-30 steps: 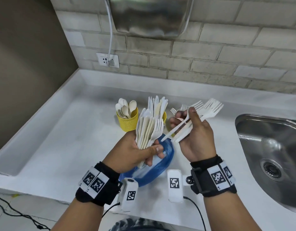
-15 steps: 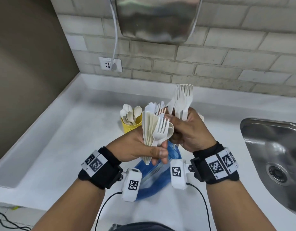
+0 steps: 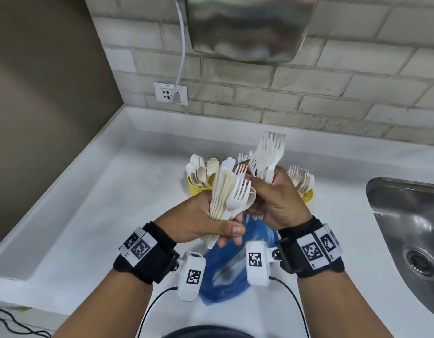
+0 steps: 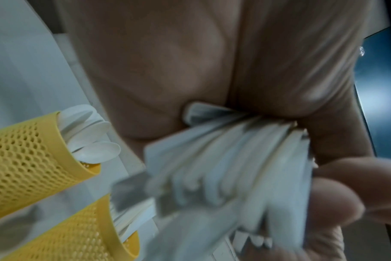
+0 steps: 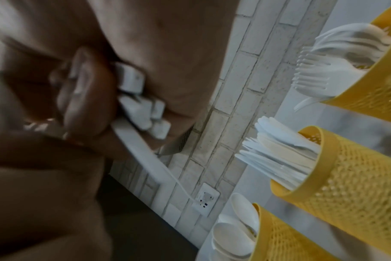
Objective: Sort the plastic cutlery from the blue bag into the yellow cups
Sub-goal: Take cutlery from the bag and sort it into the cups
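My left hand [image 3: 206, 223] grips a mixed bundle of white plastic cutlery [image 3: 231, 196], a fork and a spoon lying on top; its handle ends [image 4: 234, 169] fan out in the left wrist view. My right hand [image 3: 274, 198] holds a bunch of forks [image 3: 268, 154] upright, fingers reaching toward the left bundle. The blue bag [image 3: 233, 267] lies on the counter under both hands. Behind stand the yellow cups: a spoon cup [image 3: 198, 189], a fork cup [image 3: 307, 195] and, between them, a knife cup [image 5: 337, 169] hidden in the head view.
A steel sink [image 3: 411, 230] is sunk into the white counter [image 3: 113, 215] at the right. The brick wall behind carries a socket [image 3: 170, 93] with a cable and a steel box [image 3: 250, 25] above. A raised ledge bounds the counter at the left.
My right hand has swung its forks from flat and rightward to upright and moved in against the left bundle. My head has come closer; the left hand holds its bundle much as before.
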Demonstrator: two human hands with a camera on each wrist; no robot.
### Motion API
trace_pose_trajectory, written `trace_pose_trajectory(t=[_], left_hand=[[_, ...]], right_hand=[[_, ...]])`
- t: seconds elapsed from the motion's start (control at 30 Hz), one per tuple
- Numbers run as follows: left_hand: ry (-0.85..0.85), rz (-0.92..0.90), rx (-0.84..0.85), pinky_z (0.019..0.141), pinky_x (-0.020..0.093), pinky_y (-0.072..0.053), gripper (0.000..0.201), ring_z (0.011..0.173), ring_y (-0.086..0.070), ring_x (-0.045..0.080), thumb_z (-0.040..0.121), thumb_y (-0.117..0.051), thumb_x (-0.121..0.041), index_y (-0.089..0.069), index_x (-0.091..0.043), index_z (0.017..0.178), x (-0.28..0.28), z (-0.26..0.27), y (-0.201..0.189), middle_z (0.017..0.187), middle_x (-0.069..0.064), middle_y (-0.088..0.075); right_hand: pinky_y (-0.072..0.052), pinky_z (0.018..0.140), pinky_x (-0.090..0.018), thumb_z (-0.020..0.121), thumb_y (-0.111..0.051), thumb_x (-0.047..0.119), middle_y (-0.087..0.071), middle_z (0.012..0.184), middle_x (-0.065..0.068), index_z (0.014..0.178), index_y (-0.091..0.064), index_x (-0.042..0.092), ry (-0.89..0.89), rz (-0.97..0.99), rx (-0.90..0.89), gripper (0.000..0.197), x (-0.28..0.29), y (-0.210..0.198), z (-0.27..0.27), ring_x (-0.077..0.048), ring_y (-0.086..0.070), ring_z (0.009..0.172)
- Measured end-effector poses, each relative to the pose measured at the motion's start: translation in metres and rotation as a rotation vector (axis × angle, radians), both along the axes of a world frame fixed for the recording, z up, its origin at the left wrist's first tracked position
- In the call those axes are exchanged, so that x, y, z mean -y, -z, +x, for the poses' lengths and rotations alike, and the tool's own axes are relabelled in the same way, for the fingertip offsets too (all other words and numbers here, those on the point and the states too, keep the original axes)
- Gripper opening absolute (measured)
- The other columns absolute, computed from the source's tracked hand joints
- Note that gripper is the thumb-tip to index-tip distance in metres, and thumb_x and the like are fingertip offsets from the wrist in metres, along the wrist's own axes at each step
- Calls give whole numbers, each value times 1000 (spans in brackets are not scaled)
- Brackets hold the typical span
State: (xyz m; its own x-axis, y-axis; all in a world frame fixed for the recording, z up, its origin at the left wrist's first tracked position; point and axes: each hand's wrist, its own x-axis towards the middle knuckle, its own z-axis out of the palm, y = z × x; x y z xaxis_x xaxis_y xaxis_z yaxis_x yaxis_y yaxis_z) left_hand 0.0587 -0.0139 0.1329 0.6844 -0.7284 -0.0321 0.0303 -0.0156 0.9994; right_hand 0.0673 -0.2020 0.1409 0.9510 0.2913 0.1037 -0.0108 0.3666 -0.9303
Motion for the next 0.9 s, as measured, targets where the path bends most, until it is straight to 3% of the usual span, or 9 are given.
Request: trace_pose_trajectory(t=[0.1,0.23,0.37,0.53,0.63,0.73,0.8,0.87,0.9], left_hand=[[15,-28,-20,56,29,-54,16,54,-58,24,90,-73,-1,-65,-15,87,-1,3,4,78,11,-73],[19,-95,-66,53,27,-52,15,52,-56,24,86,-75,-9,-61,-11,92,4,6,9,77,16,-71],[-2,-146,-92,53,26,-52,15,51,-58,19,87,-73,-9,-61,-11,96,6,10,12,77,14,-70],[-52,-139,-83,54,26,-51,11,49,-56,15,92,-70,-9,-64,-8,101,1,10,14,77,13,-67],[-73,-121,-63,56,26,-51,13,48,-54,15,94,-68,-9,-65,-12,106,0,8,15,78,14,-65],[-135,-68,-20,58,27,-50,18,49,-51,17,93,-72,-14,-62,-2,103,-2,7,16,78,29,-59],[-169,-52,-15,58,26,-49,20,49,-48,19,93,-74,-15,-60,-4,103,-2,5,16,77,35,-53],[-222,-62,-17,55,26,-48,13,48,-45,19,94,-71,-12,-63,-17,103,0,3,14,72,25,-51],[-257,-63,-19,53,26,-47,14,47,-44,18,95,-69,-11,-63,-21,103,2,2,14,68,19,-50]], right_hand=[[-28,40,-15,75,-87,45,-45,50,-1,78,-62,3,-109,-12,-6,49,5,2,4,-7,-33,36],[-32,40,-16,81,-84,38,-52,52,-12,83,-50,-17,-39,-7,57,65,3,3,5,-15,-46,36],[-33,39,-20,96,-68,17,-53,48,-16,81,-53,-15,144,-94,97,38,-4,1,3,-21,-49,35],[-25,37,-20,92,-64,16,-48,46,-3,63,-61,17,275,-42,68,29,-10,-2,4,-15,-41,33],[-27,38,-18,95,-62,15,-47,45,-3,68,-57,9,338,-29,43,28,-13,-1,4,-17,-42,33],[-29,38,-16,102,-56,5,-40,43,3,70,-51,9,410,82,-4,33,-16,2,6,-10,-34,34],[-27,40,-16,101,-58,6,-34,42,4,75,-51,3,436,124,-18,27,-16,3,8,-9,-28,34],[-26,41,-16,97,-60,10,-31,41,4,86,-54,-2,438,128,-1,17,-15,4,10,-10,-26,34],[-26,41,-17,97,-59,9,-31,42,4,84,-53,-2,432,121,12,18,-14,5,9,-11,-25,34]])
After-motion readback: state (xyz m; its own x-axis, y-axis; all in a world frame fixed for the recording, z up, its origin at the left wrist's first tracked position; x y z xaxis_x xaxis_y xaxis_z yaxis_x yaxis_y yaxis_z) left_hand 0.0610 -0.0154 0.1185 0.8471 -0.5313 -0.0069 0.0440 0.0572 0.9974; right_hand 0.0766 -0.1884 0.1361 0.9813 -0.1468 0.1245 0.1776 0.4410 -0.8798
